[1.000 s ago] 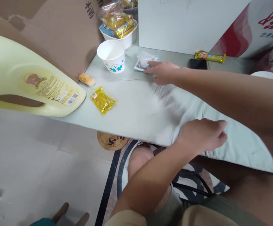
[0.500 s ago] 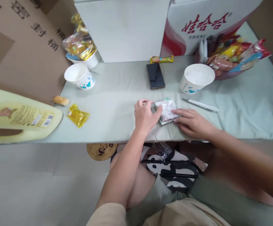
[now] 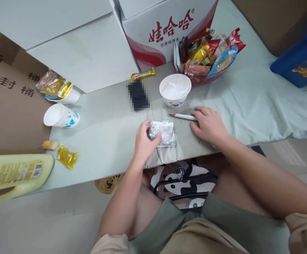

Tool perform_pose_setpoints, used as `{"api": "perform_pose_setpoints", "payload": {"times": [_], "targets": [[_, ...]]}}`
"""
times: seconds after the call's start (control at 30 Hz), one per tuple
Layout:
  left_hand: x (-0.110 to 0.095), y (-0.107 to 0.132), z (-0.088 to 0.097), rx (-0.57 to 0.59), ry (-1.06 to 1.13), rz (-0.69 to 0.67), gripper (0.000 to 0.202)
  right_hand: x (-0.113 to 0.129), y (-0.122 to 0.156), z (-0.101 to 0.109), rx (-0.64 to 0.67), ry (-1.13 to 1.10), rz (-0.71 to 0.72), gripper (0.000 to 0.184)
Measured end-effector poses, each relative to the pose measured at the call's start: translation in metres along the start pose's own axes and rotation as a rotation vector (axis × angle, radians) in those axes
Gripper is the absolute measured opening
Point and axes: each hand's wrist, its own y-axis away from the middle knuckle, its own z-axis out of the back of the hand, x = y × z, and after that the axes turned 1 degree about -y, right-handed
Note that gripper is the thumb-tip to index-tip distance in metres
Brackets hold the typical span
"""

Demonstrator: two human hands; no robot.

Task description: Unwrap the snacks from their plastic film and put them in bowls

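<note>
A small flat packet (image 3: 166, 134) wrapped in crinkled clear plastic film lies on the cloth-covered table. My left hand (image 3: 146, 141) is closed on its left side, thumb on top and fingers along the far edge. To the right, a white-handled craft knife (image 3: 183, 116) lies flat with its blade pointing left. My right hand (image 3: 210, 125) is over the handle's right end, fingers beyond it and thumb on the near side, apart. Whether the fingertips touch the handle I cannot tell.
Behind the knife stands a paper cup (image 3: 176, 88), with a snack bowl (image 3: 208, 79) beyond it. A phone (image 3: 139, 96) and a yellow snack stick (image 3: 143, 74) lie farther left. Another paper cup (image 3: 62, 116), a yellow wrapper (image 3: 67, 157) and a large bottle (image 3: 18, 173) are at left.
My right hand has left the wrapped packet and moved right to the craft knife. My left hand stays on the packet. The head view has turned to the right.
</note>
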Motion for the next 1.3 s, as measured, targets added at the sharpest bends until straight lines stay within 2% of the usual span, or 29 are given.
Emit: {"api": "perform_pose_setpoints", "payload": {"times": [0.1, 0.17, 0.23, 0.3, 0.4, 0.47, 0.57, 0.73, 0.87, 0.97, 1.07, 1.2, 1.27, 1.3], "targets": [[-0.007, -0.001, -0.009, 0.073, 0.120, -0.016, 0.060, -0.009, -0.002, 0.000, 0.055, -0.003, 0.011, 0.031], [-0.010, -0.002, -0.013, 0.036, 0.286, -0.025, 0.067, -0.009, -0.002, 0.003, 0.072, -0.026, -0.010, 0.030], [-0.011, -0.005, -0.016, -0.032, 0.475, 0.031, 0.073, -0.006, -0.001, 0.008, 0.074, -0.067, -0.056, 0.030], [-0.010, -0.010, -0.018, -0.049, 0.627, 0.140, 0.066, -0.002, 0.001, 0.013, 0.064, -0.168, -0.121, 0.030], [-0.010, -0.015, -0.016, -0.048, 0.768, 0.246, 0.051, 0.007, 0.005, 0.019, 0.088, -0.446, -0.207, 0.024], [-0.012, -0.015, -0.014, -0.048, 0.825, 0.287, 0.054, 0.015, 0.007, 0.022, 0.111, -0.604, -0.201, 0.026], [-0.015, -0.010, -0.012, -0.008, 0.837, 0.318, 0.067, 0.030, 0.009, 0.023, 0.127, -0.687, -0.114, 0.031], [-0.012, -0.003, -0.019, 0.014, 0.709, 0.152, 0.094, 0.055, 0.010, 0.016, 0.185, -0.660, 0.004, 0.028], [-0.009, -0.002, -0.024, 0.017, 0.652, 0.054, 0.100, 0.064, 0.010, 0.006, 0.211, -0.596, 0.069, 0.030], [-0.013, -0.004, -0.015, 0.022, 0.725, 0.092, 0.096, 0.063, 0.010, 0.003, 0.242, -0.528, 0.108, 0.033], [-0.013, -0.012, 0.005, -0.080, 0.795, 0.131, 0.090, 0.057, 0.010, 0.005, 0.277, -0.455, 0.120, 0.034], [-0.003, -0.021, 0.020, -0.284, 0.747, 0.127, 0.076, 0.042, 0.007, 0.007, 0.159, -0.369, 0.016, 0.035], [0.001, -0.020, 0.017, -0.324, 0.703, 0.095, 0.067, 0.033, 0.005, 0.005, 0.092, -0.265, -0.023, 0.035], [0.001, -0.018, 0.014, -0.307, 0.690, 0.088, 0.064, 0.030, 0.004, 0.004, 0.074, -0.213, -0.030, 0.035]]}}
